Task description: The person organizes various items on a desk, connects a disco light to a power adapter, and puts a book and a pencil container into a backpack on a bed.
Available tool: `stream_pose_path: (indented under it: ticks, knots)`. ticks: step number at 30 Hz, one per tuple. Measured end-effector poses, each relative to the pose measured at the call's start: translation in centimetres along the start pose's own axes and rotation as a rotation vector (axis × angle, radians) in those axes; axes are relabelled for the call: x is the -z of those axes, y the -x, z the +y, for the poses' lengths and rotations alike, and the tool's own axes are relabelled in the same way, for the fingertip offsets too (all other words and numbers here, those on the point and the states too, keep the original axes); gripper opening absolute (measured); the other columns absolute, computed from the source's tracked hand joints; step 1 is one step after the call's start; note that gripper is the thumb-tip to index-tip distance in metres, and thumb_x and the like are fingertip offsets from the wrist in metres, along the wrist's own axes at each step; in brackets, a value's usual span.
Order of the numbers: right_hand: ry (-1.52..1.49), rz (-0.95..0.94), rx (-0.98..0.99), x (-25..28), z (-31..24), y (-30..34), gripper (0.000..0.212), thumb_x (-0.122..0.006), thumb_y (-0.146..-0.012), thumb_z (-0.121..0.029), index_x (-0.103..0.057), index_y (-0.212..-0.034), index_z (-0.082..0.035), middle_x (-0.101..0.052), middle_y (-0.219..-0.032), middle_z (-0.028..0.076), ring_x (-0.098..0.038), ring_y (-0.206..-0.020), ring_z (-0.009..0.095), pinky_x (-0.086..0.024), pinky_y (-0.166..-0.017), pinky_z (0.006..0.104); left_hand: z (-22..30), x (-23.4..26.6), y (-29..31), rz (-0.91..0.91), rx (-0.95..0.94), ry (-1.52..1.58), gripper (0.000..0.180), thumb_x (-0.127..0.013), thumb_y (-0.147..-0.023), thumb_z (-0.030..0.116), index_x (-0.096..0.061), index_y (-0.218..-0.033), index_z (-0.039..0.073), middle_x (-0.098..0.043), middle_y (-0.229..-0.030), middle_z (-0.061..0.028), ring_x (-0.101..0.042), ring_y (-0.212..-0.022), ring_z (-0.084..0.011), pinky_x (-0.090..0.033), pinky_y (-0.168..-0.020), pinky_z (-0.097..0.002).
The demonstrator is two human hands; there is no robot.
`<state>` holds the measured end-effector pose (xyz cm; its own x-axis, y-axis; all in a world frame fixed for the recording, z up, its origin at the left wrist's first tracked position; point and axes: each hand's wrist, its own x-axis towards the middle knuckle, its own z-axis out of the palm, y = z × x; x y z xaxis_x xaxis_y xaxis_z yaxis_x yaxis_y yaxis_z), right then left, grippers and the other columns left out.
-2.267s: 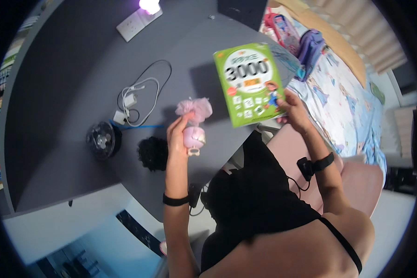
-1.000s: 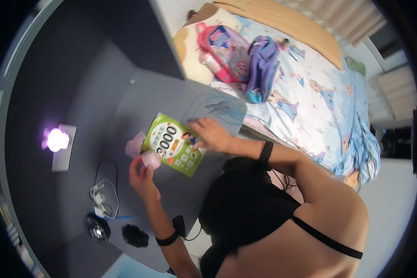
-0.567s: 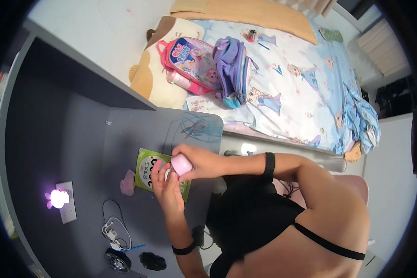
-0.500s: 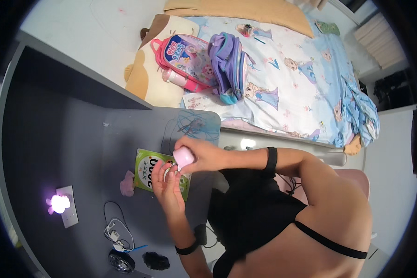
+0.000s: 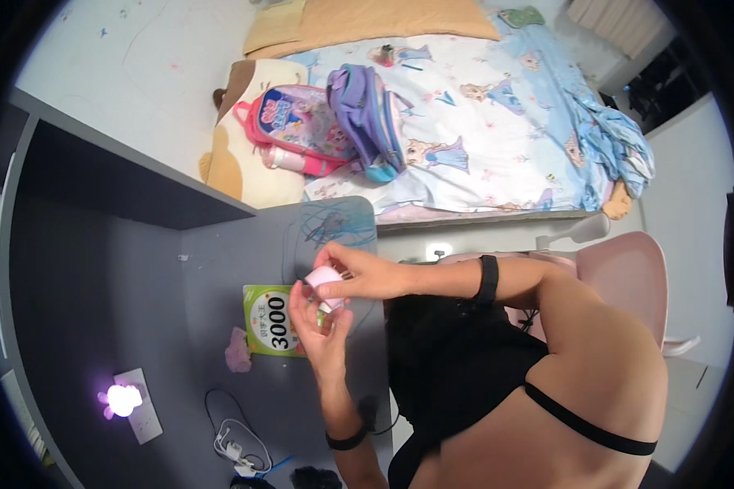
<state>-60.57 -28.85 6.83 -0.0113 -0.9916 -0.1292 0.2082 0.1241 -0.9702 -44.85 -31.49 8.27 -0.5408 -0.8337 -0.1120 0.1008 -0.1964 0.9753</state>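
Both my hands meet over the grey desk [image 5: 220, 269] around a small pink rounded object [image 5: 324, 285]. My right hand [image 5: 363, 273] grips it from above with fingertips. My left hand [image 5: 318, 326] cups it from below. Under the hands a green booklet [image 5: 271, 319] lies flat on the desk. A pink fluffy piece [image 5: 238, 352] lies on the desk just left of the booklet, apart from both hands.
A glowing purple night light on a white socket plate [image 5: 126, 401] sits at the lower left. A white cable with charger [image 5: 235, 436] lies near the front. Beyond the desk is a bed [image 5: 497, 122] with a pink backpack [image 5: 298, 126] and a purple backpack [image 5: 367, 118]. A pink chair [image 5: 628, 277] stands at my right.
The booklet went from my right hand down onto the desk. The fluffy piece now lies on the desk. My right hand joined the left on the pink object. The view swung toward the bed.
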Motion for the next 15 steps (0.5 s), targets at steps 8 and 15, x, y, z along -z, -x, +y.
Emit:
stream_pose_path:
  ticks: [8, 15]
  knots:
    - [0.231, 0.05, 0.165, 0.3, -0.3, 3.1, 0.048, -0.055, -0.087, -0.038, -0.047, -0.117, -0.001, -0.052, -0.1, 0.011, -0.053, -0.09, 0.018, -0.044, -0.078, 0.0308, -1.3, -0.5, -0.1, -0.065, 0.045, 0.063, 0.058, -0.067, -0.078, 0.004, -0.036, -0.128, 0.002, -0.046, -0.123, -0.0123, -0.047, -0.112, -0.0207, -0.039, -0.094, -0.0305]
    - [0.343, 0.139, 0.097, 7.8, -1.5, 3.0, 0.04, -0.057, -0.086, -0.029, -0.052, -0.113, 0.001, -0.061, -0.092, 0.01, -0.057, -0.085, 0.016, -0.045, -0.076, 0.0288, -0.7, -2.5, -2.4, 0.001, 0.09, 0.157, 0.056, -0.068, -0.075, 0.003, -0.041, -0.125, 0.002, -0.05, -0.113, -0.0083, -0.05, -0.102, -0.0173, -0.04, -0.09, -0.029]
